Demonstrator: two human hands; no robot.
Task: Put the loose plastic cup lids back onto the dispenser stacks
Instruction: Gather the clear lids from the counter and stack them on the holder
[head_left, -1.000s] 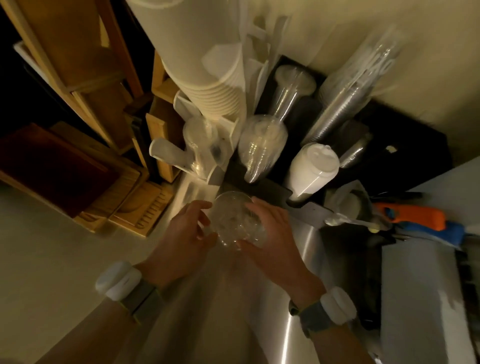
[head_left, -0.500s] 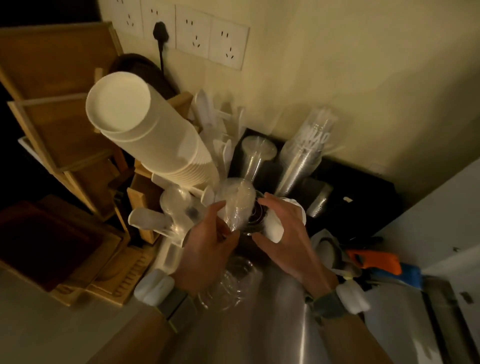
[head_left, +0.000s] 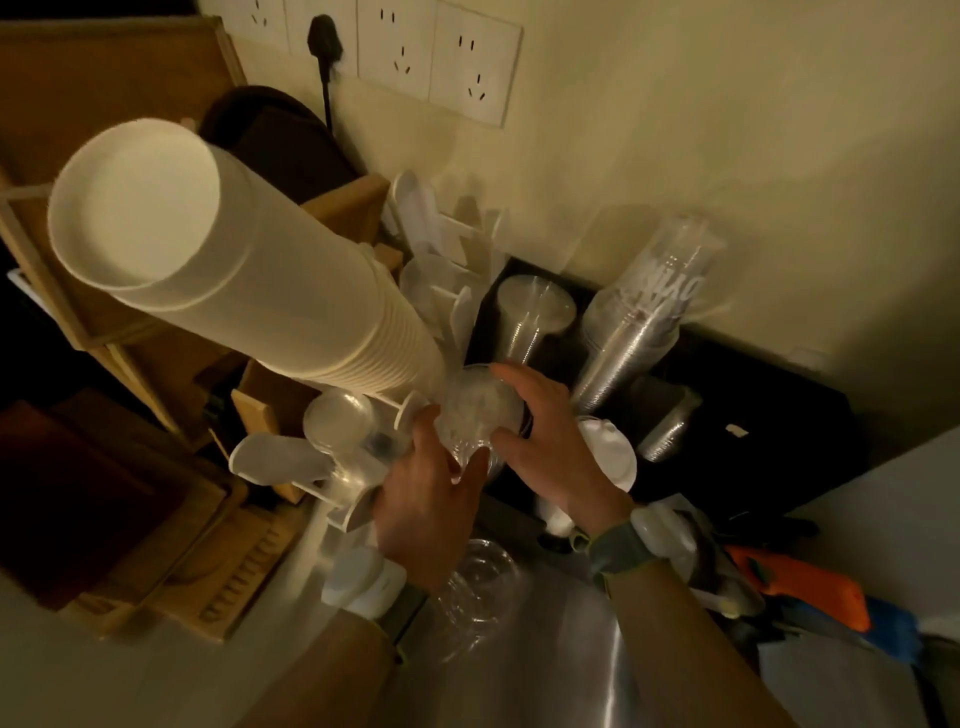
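Clear domed plastic lids (head_left: 480, 410) pinched between both hands above the dispenser stack at the back of the steel counter (head_left: 561, 649), left hand (head_left: 426, 499) curled under them with fingers (head_left: 470, 467) closed on the lower rim, right hand (head_left: 545, 436) cupped over the top and side. More transparent loose lids (head_left: 475, 587) lying on the counter just below the left wrist, not yet picked up. Likely trouble: tilted lids missing the stack top and sliding off, or an elbow nudging the tall leaning column of white paper cups (head_left: 249, 275) just beside.
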